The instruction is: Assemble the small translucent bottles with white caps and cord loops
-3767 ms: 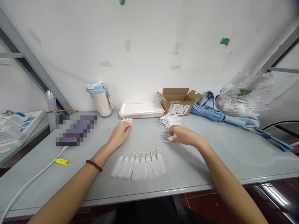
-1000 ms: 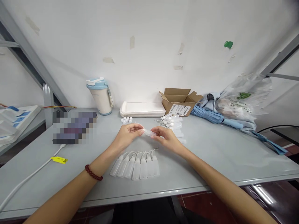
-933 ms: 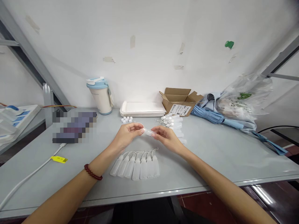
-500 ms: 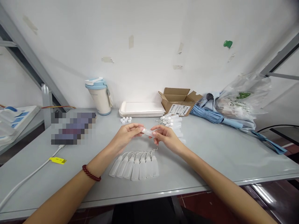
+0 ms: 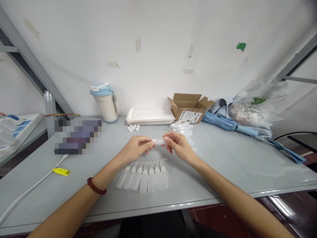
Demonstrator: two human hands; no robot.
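Between both hands, above the middle of the table, a small translucent squeeze bottle point(image 5: 160, 141) lies sideways. My left hand point(image 5: 138, 147) is closed on its neck end, the fingertips covering the cap area. My right hand point(image 5: 177, 145) pinches the other end of the same bottle. Below them, a row of several like bottles with thin bent white tubes point(image 5: 148, 178) rests on the table. Beyond my right hand lies a heap of more such bottles point(image 5: 184, 127), partly hidden by it. Several small white caps point(image 5: 133, 128) sit in a cluster behind my left hand.
At the wall stand a cream tumbler point(image 5: 105, 104), a stack of white trays point(image 5: 151, 115) and an open cardboard box point(image 5: 189, 109). A folded blue umbrella point(image 5: 220, 122) and a plastic bag point(image 5: 260, 102) lie right. A white cable point(image 5: 32, 185) crosses the left side.
The held bottle has turned from slanting to nearly level. My left hand has moved slightly down and right; my right hand's grip has shifted a little. The bottles on the table stay put.
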